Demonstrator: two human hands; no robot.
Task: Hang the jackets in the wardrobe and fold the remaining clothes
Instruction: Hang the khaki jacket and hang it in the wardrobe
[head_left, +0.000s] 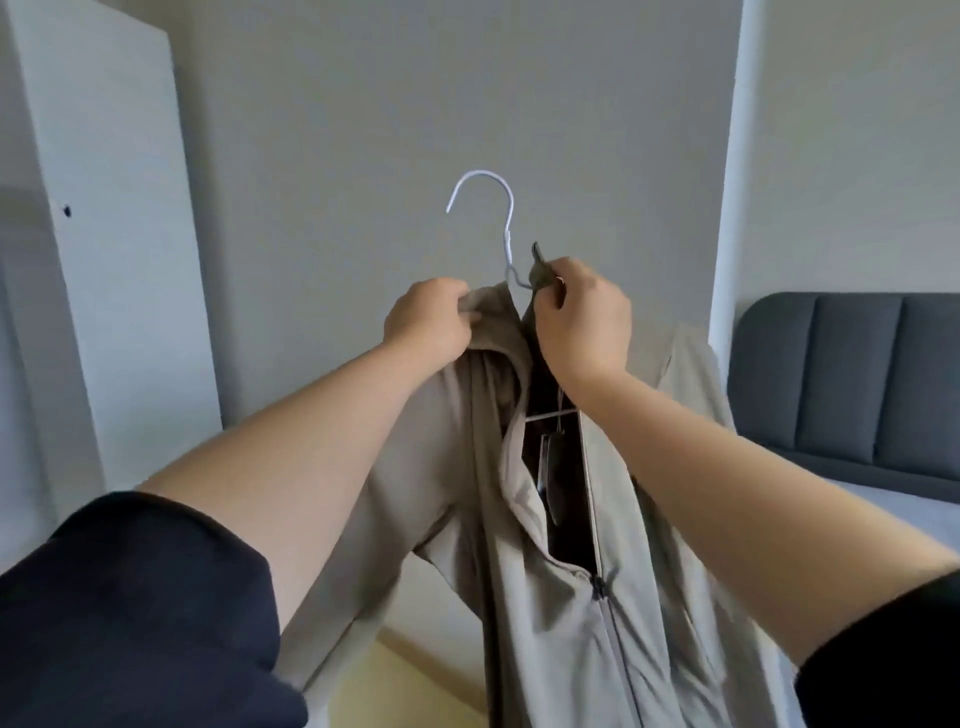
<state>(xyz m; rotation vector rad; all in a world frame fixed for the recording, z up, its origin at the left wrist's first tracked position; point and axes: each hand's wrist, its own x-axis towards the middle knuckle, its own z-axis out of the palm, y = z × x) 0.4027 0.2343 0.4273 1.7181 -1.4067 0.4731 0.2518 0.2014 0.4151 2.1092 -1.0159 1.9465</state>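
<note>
A beige zip-up jacket (561, 613) hangs in front of me on a white wire hanger (506, 228), whose hook stands free above the collar. My left hand (431, 322) grips the left side of the collar. My right hand (582, 322) pinches the right collar edge, with a small dark loop poking up between its fingers, beside the hanger's neck. The zip is closed low down and open above, showing a dark lining, a hanging tag and the hanger's crossbar. The hanger's shoulders are hidden inside the jacket.
A white wardrobe door (104, 234) stands open at the left. A grey wall (467, 104) is straight ahead. At the right is a dark grey padded headboard (852, 379) over a light bed surface (924, 514). Pale flooring (415, 686) shows below.
</note>
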